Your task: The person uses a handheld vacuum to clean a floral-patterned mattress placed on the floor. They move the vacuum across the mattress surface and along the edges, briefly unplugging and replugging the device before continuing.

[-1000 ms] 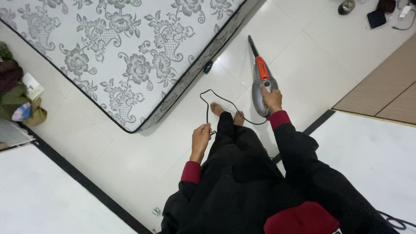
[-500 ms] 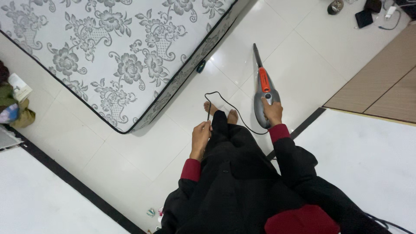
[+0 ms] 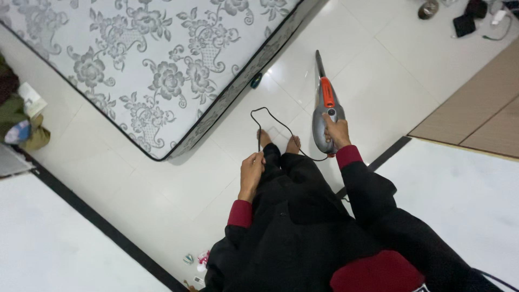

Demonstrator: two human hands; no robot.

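I stand barefoot on a white tiled floor [image 3: 378, 92] beside a mattress. My right hand [image 3: 337, 132] grips the handle of a grey handheld vacuum cleaner [image 3: 323, 111] with an orange top, whose narrow nozzle points away from me just above the floor. A black power cord [image 3: 270, 116] runs from the vacuum's rear in a loop over my feet. My left hand [image 3: 252, 168] is closed around that cord near my left leg. Both sleeves are black with dark red cuffs.
A grey floral mattress [image 3: 135, 59] lies on the floor to the upper left. Folded clothes and a book [image 3: 21, 116] sit at the far left. Small dark items and a cable [image 3: 467, 21] lie top right. A wooden panel [image 3: 481, 108] is at the right.
The vacuum has shifted slightly toward the mattress and away from me. The cord loop has lifted and widened in front of my feet. My left hand stays closed on the cord.
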